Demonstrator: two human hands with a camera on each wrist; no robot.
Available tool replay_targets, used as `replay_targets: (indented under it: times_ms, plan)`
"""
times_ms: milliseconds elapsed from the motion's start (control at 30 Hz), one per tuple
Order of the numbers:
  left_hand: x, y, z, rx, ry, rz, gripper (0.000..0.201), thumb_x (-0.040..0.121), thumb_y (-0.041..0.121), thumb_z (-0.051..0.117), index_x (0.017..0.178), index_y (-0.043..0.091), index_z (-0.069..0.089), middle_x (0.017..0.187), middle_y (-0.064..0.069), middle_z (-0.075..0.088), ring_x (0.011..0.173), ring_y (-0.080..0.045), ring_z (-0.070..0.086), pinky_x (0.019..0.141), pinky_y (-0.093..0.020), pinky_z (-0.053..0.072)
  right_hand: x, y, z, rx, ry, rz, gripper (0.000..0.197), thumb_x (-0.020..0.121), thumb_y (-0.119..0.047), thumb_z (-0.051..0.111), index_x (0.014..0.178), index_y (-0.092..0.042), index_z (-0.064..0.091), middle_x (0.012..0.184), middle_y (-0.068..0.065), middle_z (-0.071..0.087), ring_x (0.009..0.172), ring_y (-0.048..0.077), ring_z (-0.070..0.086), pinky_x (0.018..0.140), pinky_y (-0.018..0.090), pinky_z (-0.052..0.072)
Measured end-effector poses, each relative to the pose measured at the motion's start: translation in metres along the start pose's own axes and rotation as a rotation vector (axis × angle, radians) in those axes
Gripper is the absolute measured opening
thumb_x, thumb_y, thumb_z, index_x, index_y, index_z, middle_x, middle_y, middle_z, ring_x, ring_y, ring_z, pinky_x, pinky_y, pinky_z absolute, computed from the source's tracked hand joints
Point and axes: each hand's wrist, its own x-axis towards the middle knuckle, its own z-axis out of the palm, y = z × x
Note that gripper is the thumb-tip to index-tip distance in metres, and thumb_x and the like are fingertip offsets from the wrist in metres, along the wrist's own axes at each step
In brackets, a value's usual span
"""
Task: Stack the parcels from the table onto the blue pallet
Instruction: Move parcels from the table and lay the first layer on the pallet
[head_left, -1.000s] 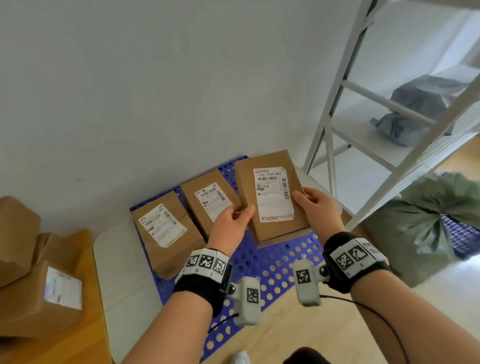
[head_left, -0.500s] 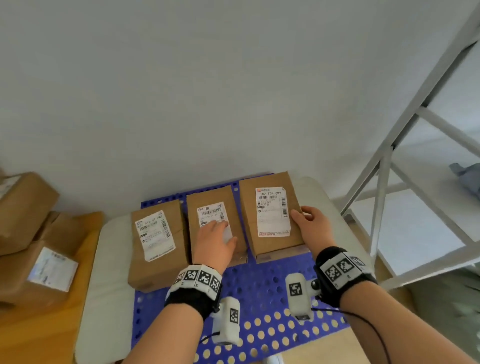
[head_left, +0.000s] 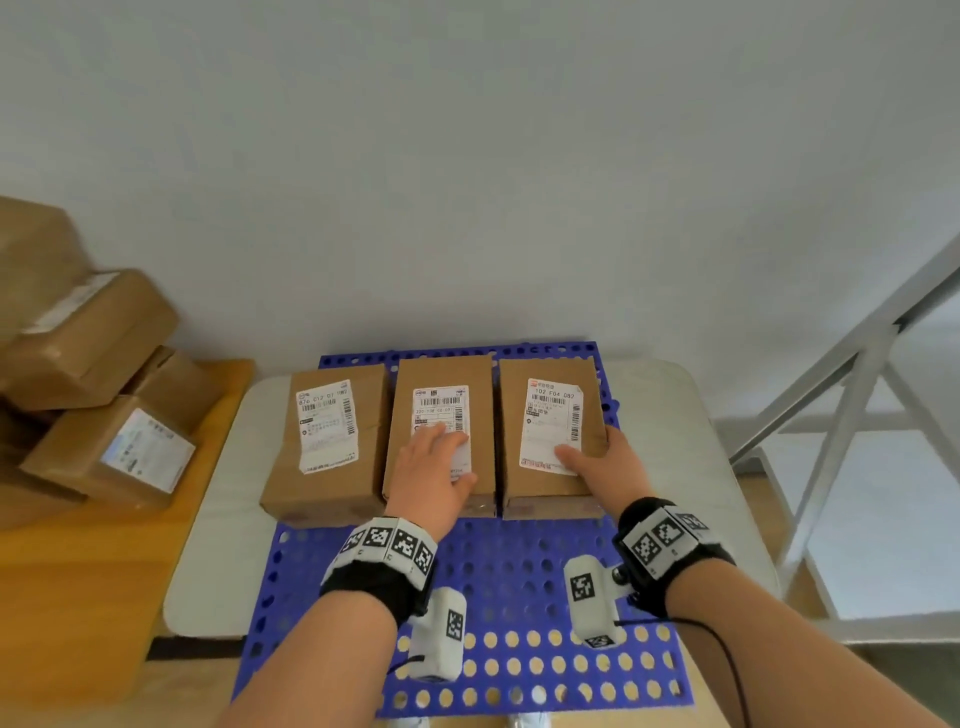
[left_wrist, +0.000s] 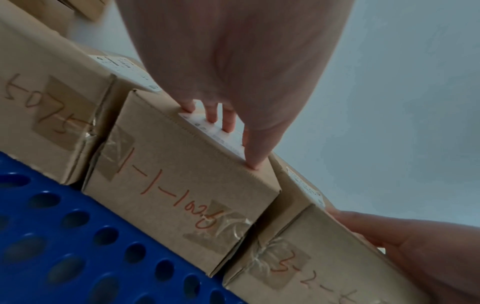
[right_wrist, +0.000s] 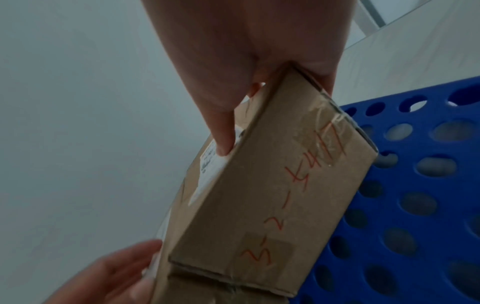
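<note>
Blue perforated pallet (head_left: 519, 582) lying on a pale counter (head_left: 218, 519), wall behind. More brown parcels (head_left: 104, 395) heaped on a wooden counter (head_left: 78, 597) to the left. Three labelled parcels in a row along the pallet's far edge, touching. Right parcel (head_left: 545, 483) pinched at its near right corner by the right hand (head_left: 602, 462). Left hand (head_left: 431, 478) laid flat, fingers (left_wrist: 228, 123) straight, on the middle parcel (head_left: 441, 384). Best finished by steadying the middle one while nudging the right one flush.
</note>
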Motion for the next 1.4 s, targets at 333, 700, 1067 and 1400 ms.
replay_targets:
  times_ms: [333, 700, 1067, 1400]
  plan:
    - [-0.002, 0.009, -0.005, 0.078, -0.056, -0.035, 0.05, 0.098, 0.032, 0.051, 0.145, 0.025, 0.036, 0.16, -0.002, 0.015, 0.147, -0.021, 0.012, 0.12, -0.042, 0.014, 0.002, -0.003, 0.01, -0.207, 0.017, -0.008, 0.082, 0.084, -0.054, 0.066, 0.146, -0.014, 0.029, 0.135, 0.009, 0.053, 0.116, 0.028, 0.057, 0.091, 0.044, 0.053]
    - [0.0, 0.007, 0.001, 0.204, -0.095, -0.024, 0.051, 0.101, 0.032, 0.042, 0.149, 0.027, 0.026, 0.163, -0.002, 0.006, 0.15, -0.022, 0.003, 0.121, -0.045, 0.009, -0.002, -0.013, 0.012, -0.304, 0.055, -0.009, 0.089, 0.087, -0.052, 0.063, 0.153, -0.013, 0.017, 0.146, 0.015, 0.041, 0.128, 0.035, 0.048, 0.1, 0.052, 0.047]
    - [-0.033, -0.013, -0.007, 0.226, 0.115, -0.095, 0.06, 0.102, 0.036, 0.036, 0.155, 0.025, 0.01, 0.163, -0.003, 0.009, 0.149, -0.022, 0.005, 0.121, -0.043, 0.005, -0.035, -0.04, 0.021, -0.357, 0.175, -0.268, 0.067, 0.095, -0.031, 0.056, 0.152, -0.015, 0.027, 0.157, 0.013, 0.026, 0.144, 0.032, 0.022, 0.117, 0.048, 0.026]
    - [-0.09, -0.09, -0.057, 0.187, 0.182, -0.253, 0.067, 0.101, 0.039, 0.038, 0.155, 0.021, 0.003, 0.163, -0.004, 0.008, 0.15, -0.023, 0.005, 0.121, -0.044, 0.006, -0.097, -0.089, 0.084, -0.32, 0.057, -0.399, 0.057, 0.094, -0.032, 0.057, 0.146, -0.019, 0.039, 0.147, 0.01, 0.042, 0.135, 0.03, 0.036, 0.109, 0.044, 0.034]
